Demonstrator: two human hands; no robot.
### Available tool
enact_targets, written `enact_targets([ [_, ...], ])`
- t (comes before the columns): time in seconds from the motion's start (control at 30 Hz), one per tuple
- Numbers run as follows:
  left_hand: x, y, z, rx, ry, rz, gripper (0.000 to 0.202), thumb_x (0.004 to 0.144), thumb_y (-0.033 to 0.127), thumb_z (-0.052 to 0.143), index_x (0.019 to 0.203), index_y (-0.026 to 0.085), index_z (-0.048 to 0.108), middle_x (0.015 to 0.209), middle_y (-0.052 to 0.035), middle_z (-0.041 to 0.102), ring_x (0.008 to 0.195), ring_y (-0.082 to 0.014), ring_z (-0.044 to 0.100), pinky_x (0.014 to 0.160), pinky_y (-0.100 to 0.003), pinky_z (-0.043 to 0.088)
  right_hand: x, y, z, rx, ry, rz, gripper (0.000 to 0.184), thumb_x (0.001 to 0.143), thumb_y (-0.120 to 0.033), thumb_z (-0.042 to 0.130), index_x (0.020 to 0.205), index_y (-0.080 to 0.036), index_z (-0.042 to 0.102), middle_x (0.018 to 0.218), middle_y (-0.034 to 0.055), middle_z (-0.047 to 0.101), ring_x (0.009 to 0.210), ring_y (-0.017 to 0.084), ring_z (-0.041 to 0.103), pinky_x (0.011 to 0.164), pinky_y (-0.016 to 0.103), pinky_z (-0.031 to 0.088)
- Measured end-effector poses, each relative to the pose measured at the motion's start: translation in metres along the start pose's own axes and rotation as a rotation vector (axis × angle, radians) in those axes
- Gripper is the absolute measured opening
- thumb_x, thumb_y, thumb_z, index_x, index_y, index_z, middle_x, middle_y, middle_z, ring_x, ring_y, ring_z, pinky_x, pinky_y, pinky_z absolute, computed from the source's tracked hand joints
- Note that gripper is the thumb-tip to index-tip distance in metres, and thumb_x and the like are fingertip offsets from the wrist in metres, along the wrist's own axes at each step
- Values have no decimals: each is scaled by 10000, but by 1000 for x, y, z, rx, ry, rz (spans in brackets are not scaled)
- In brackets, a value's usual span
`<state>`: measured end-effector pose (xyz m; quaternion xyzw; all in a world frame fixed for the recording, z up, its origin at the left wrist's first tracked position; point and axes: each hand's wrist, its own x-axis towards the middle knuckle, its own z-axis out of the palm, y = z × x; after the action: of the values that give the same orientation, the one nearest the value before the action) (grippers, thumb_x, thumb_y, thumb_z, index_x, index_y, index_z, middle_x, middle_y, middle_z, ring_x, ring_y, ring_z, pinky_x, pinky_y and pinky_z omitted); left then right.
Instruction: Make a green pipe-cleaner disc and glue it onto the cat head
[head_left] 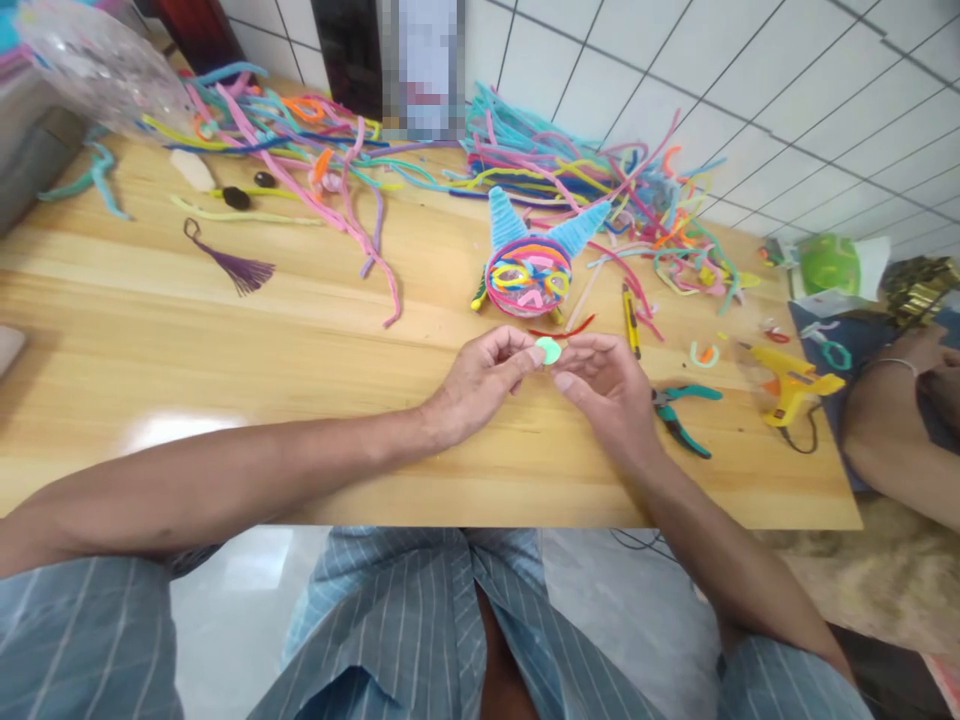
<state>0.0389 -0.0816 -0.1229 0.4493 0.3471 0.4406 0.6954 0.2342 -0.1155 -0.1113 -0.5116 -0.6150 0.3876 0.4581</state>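
A small mint-green disc is pinched between the thumb and fingers of my left hand. My right hand hovers at the disc's right edge, its thumb and curved fingers apart; whether a fingertip touches the disc I cannot tell. Just beyond my hands stands a round, colourful pipe-cleaner mask with two blue pointed horns and yellow rings for eyes. A red pipe-cleaner piece lies between the mask and my fingers. A yellow utility knife rests beyond my right hand.
Teal-handled pliers and a yellow glue gun lie to the right. Loose pipe cleaners heap along the tiled wall. A purple tassel lies at left. Another person's arm rests at the table's right end.
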Motion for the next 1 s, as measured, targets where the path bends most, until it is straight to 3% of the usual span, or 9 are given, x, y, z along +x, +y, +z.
enact_targets([
  [0.2,1,-4,-1,-16,63,14,401,841,535,848,859,185,654,680,53,558,585,-86,441,564,-254,363,9,-1,24,-23,132,-50,217,934,-404,829,1038,-291,675,929,-14,770,840,167,741,797,348,645],
  [0.37,3,-3,-3,-38,70,-1,431,813,555,878,860,183,665,713,39,603,593,-84,438,567,-254,364,15,-4,32,-7,147,-44,250,907,-440,845,1021,-284,686,900,-16,781,794,163,734,739,335,640],
  [0.6,5,-3,-4,-74,10,32,484,809,598,901,846,173,671,738,20,658,598,-84,447,577,-248,387,20,0,25,60,81,39,233,899,-426,846,1052,-282,746,903,-13,811,786,164,750,759,347,653],
  [0.8,4,-2,-5,-15,-8,23,511,799,626,894,833,169,668,724,25,630,613,-87,442,598,-250,388,22,12,19,140,66,112,187,858,-393,882,933,-252,785,838,-9,813,738,160,750,740,335,643],
  [1.0,4,-2,-5,28,-31,18,464,843,599,854,837,176,665,746,22,625,623,-92,460,595,-248,393,20,7,18,47,84,69,179,880,-407,874,911,-253,790,776,-11,796,703,159,733,686,313,629],
])
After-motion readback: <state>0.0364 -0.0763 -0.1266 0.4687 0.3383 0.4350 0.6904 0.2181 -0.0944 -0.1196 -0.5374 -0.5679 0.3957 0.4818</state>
